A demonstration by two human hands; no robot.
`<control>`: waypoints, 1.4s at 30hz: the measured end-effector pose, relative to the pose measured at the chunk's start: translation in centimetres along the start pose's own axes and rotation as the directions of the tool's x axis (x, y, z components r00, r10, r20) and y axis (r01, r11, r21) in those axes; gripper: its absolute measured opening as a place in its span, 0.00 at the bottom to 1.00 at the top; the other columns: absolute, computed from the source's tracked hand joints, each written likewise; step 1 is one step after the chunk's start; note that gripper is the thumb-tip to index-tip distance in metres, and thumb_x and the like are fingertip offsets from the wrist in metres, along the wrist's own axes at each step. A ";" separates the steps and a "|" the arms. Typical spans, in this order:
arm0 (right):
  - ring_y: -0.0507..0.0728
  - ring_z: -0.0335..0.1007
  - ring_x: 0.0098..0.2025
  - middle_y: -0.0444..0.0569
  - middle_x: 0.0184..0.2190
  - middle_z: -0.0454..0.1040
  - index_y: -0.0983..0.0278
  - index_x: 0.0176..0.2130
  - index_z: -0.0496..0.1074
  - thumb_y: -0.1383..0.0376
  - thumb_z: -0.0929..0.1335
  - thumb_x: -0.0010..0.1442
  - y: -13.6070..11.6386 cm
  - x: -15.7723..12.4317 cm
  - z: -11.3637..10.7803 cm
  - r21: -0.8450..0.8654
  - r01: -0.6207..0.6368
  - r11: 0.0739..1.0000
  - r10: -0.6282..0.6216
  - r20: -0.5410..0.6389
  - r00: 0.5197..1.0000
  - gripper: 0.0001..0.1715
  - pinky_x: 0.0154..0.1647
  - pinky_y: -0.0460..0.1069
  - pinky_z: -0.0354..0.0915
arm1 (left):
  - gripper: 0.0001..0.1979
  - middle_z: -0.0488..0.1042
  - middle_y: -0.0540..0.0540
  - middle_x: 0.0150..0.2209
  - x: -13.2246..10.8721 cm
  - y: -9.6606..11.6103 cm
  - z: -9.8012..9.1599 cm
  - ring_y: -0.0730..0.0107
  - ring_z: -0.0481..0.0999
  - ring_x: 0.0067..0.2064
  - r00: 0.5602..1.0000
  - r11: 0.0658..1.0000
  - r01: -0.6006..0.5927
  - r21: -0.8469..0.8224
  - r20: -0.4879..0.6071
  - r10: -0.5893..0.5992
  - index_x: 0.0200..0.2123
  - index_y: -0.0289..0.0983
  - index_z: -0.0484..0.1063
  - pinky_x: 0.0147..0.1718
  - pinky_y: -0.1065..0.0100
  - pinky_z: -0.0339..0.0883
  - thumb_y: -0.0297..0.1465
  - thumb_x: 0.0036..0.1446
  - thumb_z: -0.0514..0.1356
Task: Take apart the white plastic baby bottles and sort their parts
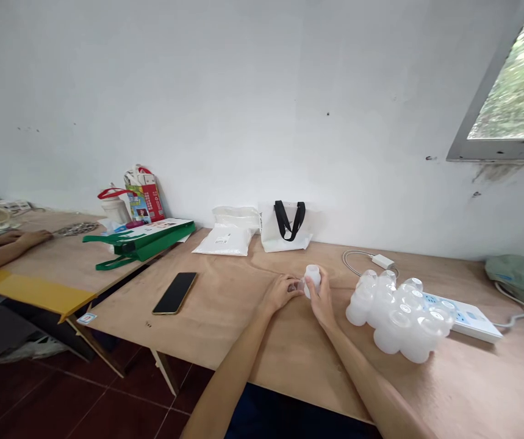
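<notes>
Over the middle of the wooden table, my right hand (321, 302) is closed around a small white translucent plastic bottle (312, 277), held upright with its neck upward. Just left of it, my left hand (280, 294) has its fingers closed on a small clear piece that looks like a plastic cap (295, 286). The cap is close to the bottle's side; whether they touch I cannot tell. To the right of my hands stands a cluster of several similar white bottles (396, 317) with clear domed caps.
A white power strip (472, 317) lies behind the bottle cluster, near a charger (383, 261) with its cable. A phone (174, 294) lies left. Against the wall are a white package (225, 239) and a tote bag (285, 228). Another person's hands (30, 239) rest on the neighbouring table.
</notes>
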State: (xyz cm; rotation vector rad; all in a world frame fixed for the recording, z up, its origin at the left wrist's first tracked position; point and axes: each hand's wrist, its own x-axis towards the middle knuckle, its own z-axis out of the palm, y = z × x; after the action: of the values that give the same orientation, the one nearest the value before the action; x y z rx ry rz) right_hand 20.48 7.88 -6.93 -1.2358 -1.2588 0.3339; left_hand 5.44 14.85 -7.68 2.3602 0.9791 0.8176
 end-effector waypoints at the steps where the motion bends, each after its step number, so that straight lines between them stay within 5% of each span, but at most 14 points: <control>1: 0.63 0.67 0.59 0.56 0.59 0.69 0.61 0.64 0.59 0.46 0.63 0.65 0.0 0.0 -0.1 0.025 0.022 0.999 -0.022 -0.018 1.000 0.35 0.59 0.59 0.63 | 0.15 0.77 0.45 0.50 0.0 0.0 0.0 0.60 0.73 0.52 1.000 1.000 -0.005 -0.005 0.004 0.005 0.49 0.43 0.79 0.54 0.63 0.64 0.41 0.61 0.63; 8: 0.62 0.68 0.60 0.56 0.58 0.70 0.61 0.64 0.58 0.50 0.67 0.64 0.5 -0.6 0.6 0.237 0.057 0.970 -0.102 0.178 0.979 0.35 0.62 0.58 0.64 | 0.11 0.76 0.43 0.50 -1.3 -1.9 -1.5 0.59 0.72 0.54 0.999 1.000 0.010 -0.009 -0.034 -0.010 0.42 0.40 0.81 0.57 0.62 0.63 0.39 0.60 0.65; 16: 0.62 0.69 0.59 0.54 0.58 0.72 0.59 0.61 0.63 0.51 0.68 0.63 0.8 -0.6 2.2 0.168 0.027 0.985 -0.085 0.350 0.933 0.32 0.61 0.58 0.65 | 0.11 0.76 0.43 0.48 -3.0 -4.6 -4.7 0.57 0.73 0.53 0.986 0.995 0.098 -0.020 -0.133 -0.100 0.41 0.39 0.81 0.56 0.59 0.64 0.39 0.59 0.66; 24: 0.65 0.65 0.60 0.56 0.60 0.69 0.60 0.63 0.62 0.51 0.63 0.64 0.9 0.4 5.0 -0.073 0.115 0.991 -0.102 0.168 0.981 0.32 0.61 0.64 0.61 | 0.14 0.76 0.44 0.51 -3.8 -5.2 -5.0 0.60 0.74 0.53 0.978 0.989 0.129 -0.071 -0.154 -0.139 0.46 0.39 0.79 0.57 0.61 0.65 0.37 0.58 0.65; 34: 0.66 0.63 0.61 0.58 0.61 0.67 0.60 0.65 0.58 0.53 0.63 0.64 1.3 0.6 4.8 -0.128 0.082 0.988 -0.076 0.056 0.996 0.34 0.61 0.64 0.59 | 0.12 0.77 0.43 0.51 -3.7 -4.8 -5.1 0.58 0.75 0.53 0.971 0.979 0.166 -0.117 -0.153 -0.183 0.40 0.38 0.81 0.55 0.62 0.66 0.38 0.56 0.66; 39: 0.64 0.51 0.69 0.60 0.68 0.53 0.62 0.67 0.52 0.57 0.61 0.66 -0.8 -0.9 4.5 -0.139 0.161 0.977 -0.167 -0.037 0.985 0.34 0.65 0.64 0.56 | 0.12 0.78 0.42 0.52 -3.5 -3.9 -5.0 0.58 0.76 0.53 0.972 0.979 0.174 -0.111 -0.141 -0.189 0.43 0.38 0.81 0.56 0.61 0.66 0.35 0.56 0.66; 42: 0.64 0.49 0.70 0.57 0.70 0.48 0.59 0.67 0.53 0.60 0.60 0.67 -3.1 -1.8 3.2 -0.179 0.246 0.953 -0.246 0.023 0.969 0.30 0.65 0.64 0.58 | 0.13 0.78 0.42 0.51 -3.7 -3.5 -5.2 0.58 0.76 0.53 0.974 0.981 0.165 -0.104 -0.142 -0.179 0.44 0.39 0.80 0.56 0.60 0.66 0.35 0.56 0.66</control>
State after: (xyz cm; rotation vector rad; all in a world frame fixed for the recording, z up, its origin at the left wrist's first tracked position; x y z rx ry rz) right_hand 15.87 6.97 -5.86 -1.2130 -1.4504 0.0390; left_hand -1.81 15.29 -7.31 2.1262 1.1639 0.9621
